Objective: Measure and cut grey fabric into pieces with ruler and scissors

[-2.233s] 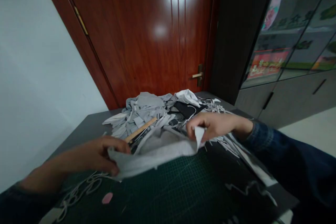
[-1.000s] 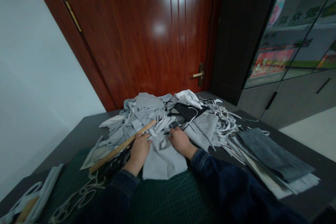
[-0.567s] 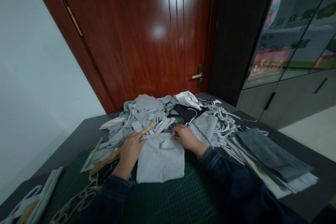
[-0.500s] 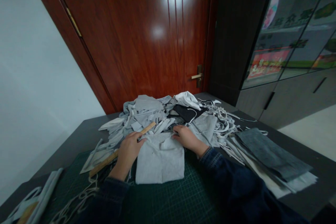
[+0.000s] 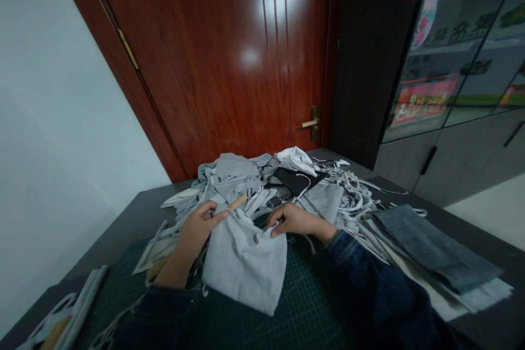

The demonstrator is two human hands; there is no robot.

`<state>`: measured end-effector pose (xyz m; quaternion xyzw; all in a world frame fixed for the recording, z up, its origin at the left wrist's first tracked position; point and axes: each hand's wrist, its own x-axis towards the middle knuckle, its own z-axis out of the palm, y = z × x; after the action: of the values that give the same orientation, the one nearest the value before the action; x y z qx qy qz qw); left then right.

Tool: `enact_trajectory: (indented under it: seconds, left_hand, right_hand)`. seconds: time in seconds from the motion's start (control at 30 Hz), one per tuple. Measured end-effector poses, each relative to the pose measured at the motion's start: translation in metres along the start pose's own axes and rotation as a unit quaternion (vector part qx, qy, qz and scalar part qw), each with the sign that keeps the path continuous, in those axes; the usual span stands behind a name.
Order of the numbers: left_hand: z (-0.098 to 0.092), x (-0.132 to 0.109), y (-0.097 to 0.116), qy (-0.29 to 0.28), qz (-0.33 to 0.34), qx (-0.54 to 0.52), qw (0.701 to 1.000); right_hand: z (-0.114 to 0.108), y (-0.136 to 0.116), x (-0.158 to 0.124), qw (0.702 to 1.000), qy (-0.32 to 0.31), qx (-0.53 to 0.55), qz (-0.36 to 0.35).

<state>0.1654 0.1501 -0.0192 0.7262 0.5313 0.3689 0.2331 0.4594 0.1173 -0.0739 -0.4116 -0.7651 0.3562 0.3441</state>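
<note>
Pinching the grey cloth (image 5: 244, 268) at 6 o'clock in my left hand (image 5: 199, 235) and right hand (image 5: 293, 220); a scrap heap (image 5: 233, 178) remains at 12 o'clock, a flat dark stack (image 5: 435, 249) at 3 o'clock

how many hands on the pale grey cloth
2: the left hand at the fabric's upper left edge, the right hand at its upper right edge; the pale grey fabric piece lies over a dark green gridded cutting mat.
</note>
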Motion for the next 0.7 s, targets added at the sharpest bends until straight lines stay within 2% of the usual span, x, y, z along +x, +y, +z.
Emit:
enact_trajectory:
  seconds: [0.07,0.13,0.27,0.47,0.6,0.7]
  left_hand:
    - [-0.006,0.001,0.001,0.008,0.005,0.010,1.000]
    - [-0.013,0.002,0.002,-0.007,-0.001,0.002,1.000]
    - [-0.027,0.001,0.011,-0.083,0.013,0.030,0.996]
    - [-0.031,-0.002,0.026,-0.199,0.140,0.132,0.961]
    - [-0.030,-0.004,0.028,-0.220,0.170,0.161,0.947]
    - [-0.034,-0.006,0.027,-0.243,0.208,0.184,0.929]
  right_hand:
    - [-0.005,0.001,-0.002,1.000,0.007,0.017,0.006]
    - [-0.014,0.000,-0.005,0.999,0.030,0.031,0.007]
    - [-0.035,-0.011,-0.013,0.997,0.064,0.045,-0.013]
    - [-0.050,-0.038,-0.026,0.999,0.008,-0.007,-0.035]
    - [-0.051,-0.049,-0.030,0.992,-0.012,-0.116,-0.049]
    - [-0.053,-0.052,-0.032,0.988,-0.015,-0.146,-0.049]
